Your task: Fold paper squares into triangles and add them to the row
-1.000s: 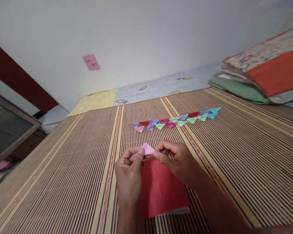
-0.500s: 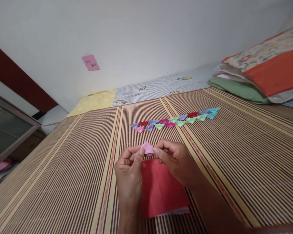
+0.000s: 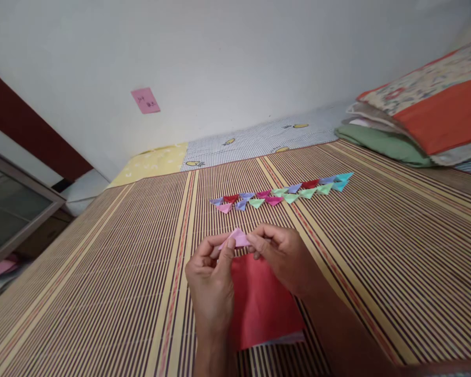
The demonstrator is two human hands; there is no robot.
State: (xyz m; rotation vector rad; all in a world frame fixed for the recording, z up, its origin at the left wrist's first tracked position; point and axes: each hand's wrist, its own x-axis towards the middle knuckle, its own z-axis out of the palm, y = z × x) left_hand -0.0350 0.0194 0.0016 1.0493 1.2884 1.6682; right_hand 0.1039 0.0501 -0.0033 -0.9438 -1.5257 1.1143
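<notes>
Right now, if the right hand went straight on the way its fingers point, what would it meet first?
The folded pink paper, at the fingertips of the right hand. Just beyond it, probably the thumb side of the left hand, though depth is unclear from this view.

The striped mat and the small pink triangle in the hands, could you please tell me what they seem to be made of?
The striped mat looks like smooth bamboo or similar slats, given its thin, parallel strips, though woven plastic is possible. The pink triangle is most likely thin matte paper, judging by its crisp, folded edges.
</notes>
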